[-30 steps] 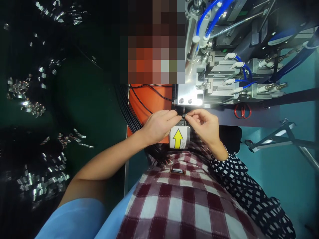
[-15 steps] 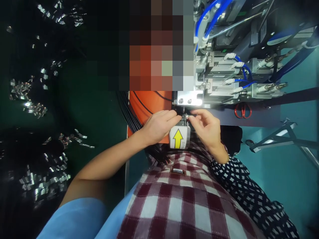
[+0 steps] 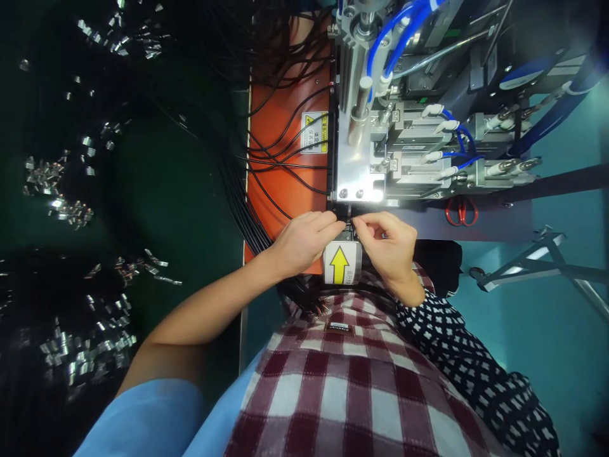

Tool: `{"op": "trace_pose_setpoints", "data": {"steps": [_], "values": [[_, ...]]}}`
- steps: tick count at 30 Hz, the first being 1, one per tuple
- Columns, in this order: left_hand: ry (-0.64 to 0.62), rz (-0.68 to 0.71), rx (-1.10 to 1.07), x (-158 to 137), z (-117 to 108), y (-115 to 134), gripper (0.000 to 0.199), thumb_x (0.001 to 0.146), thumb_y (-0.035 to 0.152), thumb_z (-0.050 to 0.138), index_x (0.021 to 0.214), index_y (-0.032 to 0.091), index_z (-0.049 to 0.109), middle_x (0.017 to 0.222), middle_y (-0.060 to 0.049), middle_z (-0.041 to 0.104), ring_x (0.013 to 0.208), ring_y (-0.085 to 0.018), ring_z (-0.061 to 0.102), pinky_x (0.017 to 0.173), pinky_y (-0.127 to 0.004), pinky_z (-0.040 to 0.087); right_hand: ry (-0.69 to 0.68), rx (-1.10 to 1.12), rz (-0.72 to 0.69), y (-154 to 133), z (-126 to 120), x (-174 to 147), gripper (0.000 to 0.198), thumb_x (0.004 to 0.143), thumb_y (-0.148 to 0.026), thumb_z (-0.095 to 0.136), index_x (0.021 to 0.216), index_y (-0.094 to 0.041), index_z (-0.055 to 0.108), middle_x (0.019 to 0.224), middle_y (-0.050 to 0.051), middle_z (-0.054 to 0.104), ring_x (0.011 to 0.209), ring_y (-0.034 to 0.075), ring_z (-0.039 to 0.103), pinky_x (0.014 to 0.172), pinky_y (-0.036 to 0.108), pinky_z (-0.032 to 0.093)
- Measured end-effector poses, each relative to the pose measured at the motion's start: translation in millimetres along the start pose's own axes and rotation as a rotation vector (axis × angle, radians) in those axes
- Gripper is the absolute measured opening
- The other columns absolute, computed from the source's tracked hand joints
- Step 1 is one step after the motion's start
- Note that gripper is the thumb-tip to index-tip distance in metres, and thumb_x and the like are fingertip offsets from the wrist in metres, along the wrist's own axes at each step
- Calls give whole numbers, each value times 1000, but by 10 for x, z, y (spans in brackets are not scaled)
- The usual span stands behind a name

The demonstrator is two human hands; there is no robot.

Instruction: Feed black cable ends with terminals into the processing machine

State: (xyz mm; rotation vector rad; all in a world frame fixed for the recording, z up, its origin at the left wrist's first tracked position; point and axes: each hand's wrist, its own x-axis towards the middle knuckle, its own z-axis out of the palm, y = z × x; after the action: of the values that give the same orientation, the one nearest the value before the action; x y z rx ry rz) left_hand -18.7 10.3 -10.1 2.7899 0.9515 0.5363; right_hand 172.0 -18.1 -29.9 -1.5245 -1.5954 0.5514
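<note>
My left hand [image 3: 307, 240] reaches in from the left, its fingers pressed together at a small dark metal fixture [image 3: 351, 233] on the front of a machine. From the right, my right hand [image 3: 387, 244] meets it there, thumb and forefinger pinched. The fingertips nearly touch. Whatever lies between them is hidden or too small to make out. Just below is a white label with a yellow arrow [image 3: 339, 265]. A bundle of black cables [image 3: 247, 219] runs under my left wrist, its stripped ends [image 3: 321, 308] against my checked apron [image 3: 328, 381].
Cylinders with blue air hoses [image 3: 460, 127] and a metal plate [image 3: 359, 181] stand just beyond my hands. Single cables cross the orange panel [image 3: 285, 184]. Red-handled scissors [image 3: 461, 211] lie to the right. Shiny metal-ended pieces [image 3: 90, 349] cover the dark surface at left.
My right hand has moved slightly left, and its thumb and forefinger have closed together at the fixture. My left hand stays almost where it was.
</note>
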Motion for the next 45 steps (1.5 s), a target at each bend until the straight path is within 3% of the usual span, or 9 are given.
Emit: {"op": "trace_pose_setpoints", "data": {"steps": [6, 12, 18, 23, 28, 36, 38, 41, 45], "values": [[8, 8, 11, 13, -10, 5, 33, 100, 17, 34, 101, 10, 66, 92, -11, 68, 82, -18, 64, 71, -30, 52, -24, 295, 306, 35, -10, -27, 11, 82, -28, 68, 76, -19, 70, 67, 0, 65, 57, 12, 54, 55, 26, 45], [-24, 3, 54, 24, -16, 8, 32, 100, 16, 34, 102, 11, 65, 90, -9, 68, 79, -18, 63, 70, -29, 51, -84, 362, 386, 68, -15, -7, 12, 82, -28, 68, 76, -18, 67, 68, 0, 64, 61, 12, 55, 58, 26, 46], [-11, -1, 50, 35, -28, 10, 31, 99, 14, 35, 101, 11, 66, 90, -9, 69, 79, -18, 64, 70, -29, 51, -185, 478, 593, 110, -35, 39, 14, 79, -29, 69, 74, -17, 67, 56, -4, 53, 48, 8, 41, 46, 23, 35], [-9, -2, 33, 33, -20, 5, 30, 99, 16, 36, 101, 11, 65, 88, -8, 68, 78, -18, 64, 71, -30, 51, -69, 353, 494, 83, -97, -97, 17, 81, -35, 68, 78, -18, 67, 64, -2, 58, 54, 10, 46, 51, 24, 37], [0, -9, 32, 23, -14, -1, 30, 99, 15, 35, 103, 12, 65, 91, -9, 68, 79, -18, 63, 71, -30, 51, -171, 333, 484, -52, -108, -169, 18, 80, -36, 70, 77, -18, 70, 63, -1, 59, 56, 11, 50, 55, 25, 41], [-66, -46, 16, 18, -23, 5, 31, 99, 15, 35, 106, 13, 65, 91, -9, 67, 80, -18, 63, 72, -31, 51, -133, -105, 125, -90, -196, -64, 13, 87, -27, 60, 79, -20, 68, 68, 0, 63, 60, 13, 53, 63, 28, 42], [-63, -48, 10, 15, -23, 3, 32, 99, 15, 35, 105, 13, 66, 92, -10, 68, 81, -18, 63, 72, -31, 51, -183, -51, 143, -46, -199, -39, 13, 87, -27, 59, 79, -20, 66, 65, -1, 60, 59, 12, 52, 61, 27, 41], [-55, -43, 2, 10, -19, -2, 31, 98, 14, 35, 107, 13, 65, 93, -10, 68, 82, -18, 63, 73, -31, 51, -268, 171, 281, 52, -177, -15, 15, 87, -31, 60, 79, -19, 65, 62, -2, 55, 55, 11, 47, 54, 25, 38], [-47, -46, 2, 6, -12, -6, 30, 98, 14, 37, 108, 13, 65, 93, -9, 68, 82, -18, 63, 73, -30, 51, -270, 398, 451, 156, -151, -14, 19, 85, -34, 64, 78, -17, 64, 62, -3, 54, 53, 9, 46, 50, 23, 37]]}}
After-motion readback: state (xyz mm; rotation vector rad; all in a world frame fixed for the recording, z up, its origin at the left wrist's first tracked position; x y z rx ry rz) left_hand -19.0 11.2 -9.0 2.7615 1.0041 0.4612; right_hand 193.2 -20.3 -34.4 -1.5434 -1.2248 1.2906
